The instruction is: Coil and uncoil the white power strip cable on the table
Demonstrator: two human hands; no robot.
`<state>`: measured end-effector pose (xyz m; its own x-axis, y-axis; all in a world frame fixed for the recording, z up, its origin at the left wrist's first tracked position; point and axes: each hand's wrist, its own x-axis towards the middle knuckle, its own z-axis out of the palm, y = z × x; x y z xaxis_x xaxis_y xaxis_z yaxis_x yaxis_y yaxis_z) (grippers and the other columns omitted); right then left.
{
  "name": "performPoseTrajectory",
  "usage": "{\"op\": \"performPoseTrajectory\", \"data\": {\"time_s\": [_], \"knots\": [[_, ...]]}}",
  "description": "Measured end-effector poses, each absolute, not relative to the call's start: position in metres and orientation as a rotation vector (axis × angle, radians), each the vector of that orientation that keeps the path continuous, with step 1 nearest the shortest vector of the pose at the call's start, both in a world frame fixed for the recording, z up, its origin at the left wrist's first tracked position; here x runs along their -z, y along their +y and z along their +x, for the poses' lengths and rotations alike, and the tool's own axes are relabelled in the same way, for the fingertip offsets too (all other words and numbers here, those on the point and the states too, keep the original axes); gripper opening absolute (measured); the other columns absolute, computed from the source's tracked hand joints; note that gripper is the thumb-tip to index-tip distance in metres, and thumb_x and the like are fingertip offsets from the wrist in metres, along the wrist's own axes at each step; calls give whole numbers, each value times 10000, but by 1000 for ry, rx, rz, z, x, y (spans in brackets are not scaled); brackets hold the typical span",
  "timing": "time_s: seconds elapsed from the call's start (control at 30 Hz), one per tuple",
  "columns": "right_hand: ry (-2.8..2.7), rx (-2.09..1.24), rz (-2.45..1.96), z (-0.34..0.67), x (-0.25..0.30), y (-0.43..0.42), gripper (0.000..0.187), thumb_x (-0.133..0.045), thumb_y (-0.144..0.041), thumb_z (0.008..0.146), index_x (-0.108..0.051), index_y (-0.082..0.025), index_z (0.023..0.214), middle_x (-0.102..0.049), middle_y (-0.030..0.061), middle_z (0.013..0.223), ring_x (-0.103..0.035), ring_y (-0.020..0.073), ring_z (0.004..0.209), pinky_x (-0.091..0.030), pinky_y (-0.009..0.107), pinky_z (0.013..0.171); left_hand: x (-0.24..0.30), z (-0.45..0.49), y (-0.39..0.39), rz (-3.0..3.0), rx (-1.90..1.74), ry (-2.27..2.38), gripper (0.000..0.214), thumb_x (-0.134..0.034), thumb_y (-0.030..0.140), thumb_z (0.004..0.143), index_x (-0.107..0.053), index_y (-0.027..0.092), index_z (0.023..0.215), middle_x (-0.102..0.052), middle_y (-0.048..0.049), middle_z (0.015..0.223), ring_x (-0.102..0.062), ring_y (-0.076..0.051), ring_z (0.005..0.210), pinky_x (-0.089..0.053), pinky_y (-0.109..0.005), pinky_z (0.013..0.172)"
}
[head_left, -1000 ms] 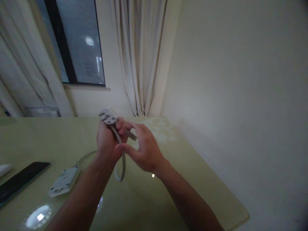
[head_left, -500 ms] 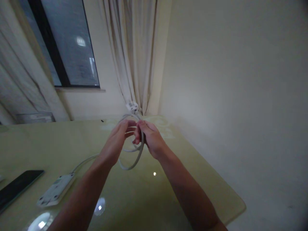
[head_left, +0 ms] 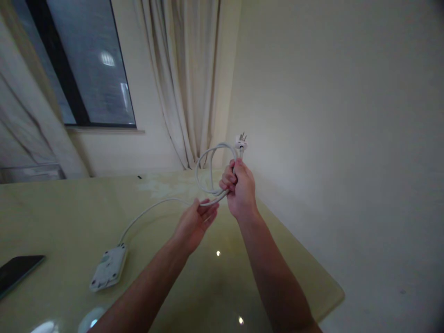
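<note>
A white power cord (head_left: 198, 167) hangs in loops above the table, gathered in my right hand (head_left: 241, 187), whose fingers are wrapped round it. Its plug (head_left: 242, 141) sticks up just above that hand, metal pins pointing upward. Lower and to the left, my left hand (head_left: 196, 224) pinches the cord between thumb and fingers, with the other fingers partly stretched. From there the cord runs left to a white power strip (head_left: 109, 268), which lies on the table with small dark feet facing up.
Against the left edge lies a dark flat device (head_left: 19, 273) on the pale glossy table (head_left: 166, 296). A tiny dark item (head_left: 139, 177) rests near the table's back edge. Curtains (head_left: 194, 83) and a window (head_left: 90, 64) stand behind; a bare wall (head_left: 333, 138) rises on the right.
My right hand has moved right with the loops and plug. My left hand has come down and lower along the cord. The power strip has slid right and turned.
</note>
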<state>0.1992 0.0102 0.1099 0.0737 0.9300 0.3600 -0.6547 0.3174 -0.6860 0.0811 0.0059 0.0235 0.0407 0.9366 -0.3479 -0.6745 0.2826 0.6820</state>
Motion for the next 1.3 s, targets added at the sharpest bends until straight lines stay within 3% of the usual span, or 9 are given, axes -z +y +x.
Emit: {"op": "performPoseTrajectory", "data": {"time_s": [0.13, 0.33, 0.5, 0.63, 0.73, 0.93, 1.0, 1.1, 1.3], "knots": [[-952, -1435, -446, 204, -114, 4, 345, -725, -470, 977, -521, -220, 856, -326, -133, 552, -181, 47, 426, -217, 166, 402, -24, 37, 36, 286, -1499, 895, 330, -325, 98, 1107, -651, 151, 1102, -780, -97, 1011, -741, -85, 774, -615, -194, 789], [-1156, -1738, -484, 203, -113, 4, 376, -730, -519, 961, -516, -225, 864, -289, -141, 528, -104, 49, 420, -135, 172, 379, -37, 0, 42, 393, -1485, 846, 231, -470, 56, 1029, -681, 124, 1097, -797, -134, 1061, -783, -159, 847, -650, -277, 771], [-1134, -1746, -569, 209, -112, 13, 400, -685, -540, 990, -490, -229, 831, -227, -150, 507, -50, 56, 427, -91, 174, 368, -46, 2, 30, 666, -1387, 821, 385, -389, 410, 1121, -658, 137, 1156, -789, -164, 1026, -783, -221, 863, -645, -360, 772], [-1083, -1759, -641, 216, -109, 24, 428, -696, -553, 981, -479, -227, 808, -217, -161, 478, -16, 50, 428, -55, 173, 359, -47, -2, 23, 1001, -1375, 813, 449, -616, 557, 1013, -650, 181, 1254, -599, 39, 694, -651, -149, 653, -611, -326, 764], [-1037, -1709, -708, 213, -103, 30, 452, -719, -581, 954, -483, -223, 812, -241, -166, 461, -33, 42, 418, -57, 169, 359, -50, -8, 17, 1159, -1342, 875, 517, -691, 627, 933, -663, 190, 1209, -448, 101, 620, -552, -122, 555, -586, -303, 709], [-1100, -1601, -828, 188, -80, 38, 486, -744, -640, 889, -492, -225, 867, -332, -161, 503, -182, 33, 393, -160, 152, 384, -64, -24, 12, 1499, -1217, 1395, 643, -425, 746, 984, -716, 180, 890, -473, 23, 455, -572, -209, 436, -439, -303, 504], [-1146, -1561, -844, 181, -71, 40, 487, -726, -657, 886, -501, -225, 880, -360, -153, 528, -243, 40, 401, -232, 161, 394, -68, -29, 10, 1600, -1234, 1535, 598, -413, 716, 997, -688, 210, 834, -496, 2, 437, -566, -225, 419, -389, -307, 488], [-1225, -1475, -843, 172, -58, 44, 470, -703, -654, 884, -521, -222, 911, -394, -141, 575, -317, 54, 424, -313, 182, 411, -73, -32, 6, 1795, -1323, 1636, 356, -580, 572, 972, -640, 247, 837, -583, -3, 524, -545, -217, 435, -340, -307, 524], [-1449, -1049, -962, 162, -35, 55, 321, -677, -515, 915, -483, -259, 905, -431, -121, 619, -408, 96, 467, -346, 222, 470, -82, -30, -2, 2113, -1371, 1690, 137, -657, 363, 925, -733, 283, 844, -696, -68, 720, -622, -287, 675, -344, -324, 674]]}}
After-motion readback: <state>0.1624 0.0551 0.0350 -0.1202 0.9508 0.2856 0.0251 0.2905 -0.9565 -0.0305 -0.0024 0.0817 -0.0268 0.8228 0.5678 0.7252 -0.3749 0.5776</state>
